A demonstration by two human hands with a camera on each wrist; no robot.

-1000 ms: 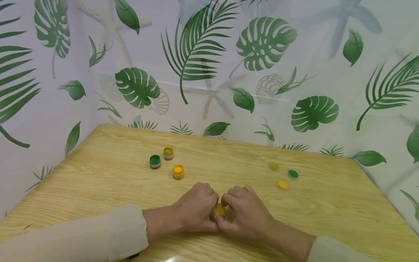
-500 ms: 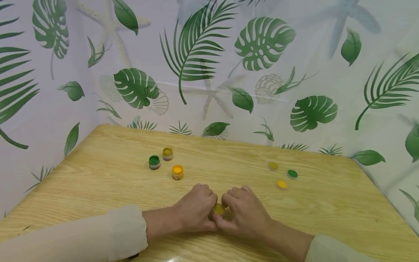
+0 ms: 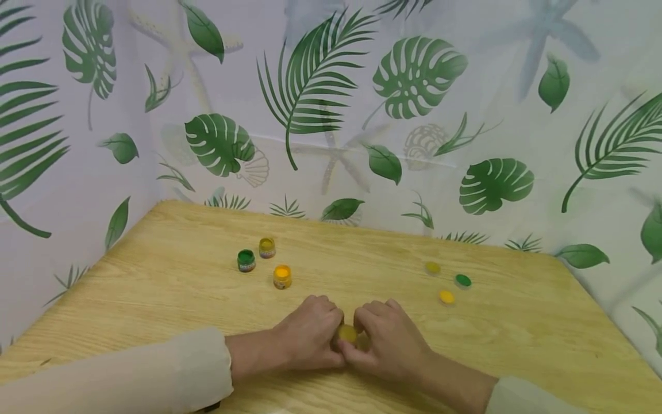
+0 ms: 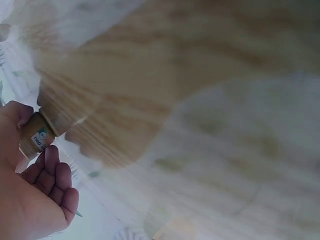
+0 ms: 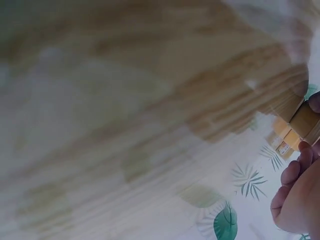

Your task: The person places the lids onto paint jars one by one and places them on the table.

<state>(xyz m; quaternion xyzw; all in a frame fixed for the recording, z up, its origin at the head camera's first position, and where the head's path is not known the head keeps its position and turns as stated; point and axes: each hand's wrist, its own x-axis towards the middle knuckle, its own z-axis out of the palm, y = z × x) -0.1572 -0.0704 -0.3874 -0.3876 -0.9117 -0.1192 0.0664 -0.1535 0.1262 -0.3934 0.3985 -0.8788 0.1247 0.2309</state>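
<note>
A small paint jar with an ochre top is between my two hands, low over the near middle of the table. My left hand grips its left side with thumb and forefinger. In the left wrist view, the jar's label shows between those fingers. From the right, my right hand pinches the jar at its top with a bent forefinger and thumb. The right wrist view shows the jar at its edge, partly cut off. Whether the top is loose cannot be seen.
Three uncapped paint jars stand back left: green, ochre and orange-yellow. Three lids lie to the right: ochre, green and yellow. Leaf-printed cloth rises behind the wooden table.
The head view has tilted slightly, so everything sits a little lower in it. Both hands keep their grip on the jar, the right forefinger shifting slightly to the right.
</note>
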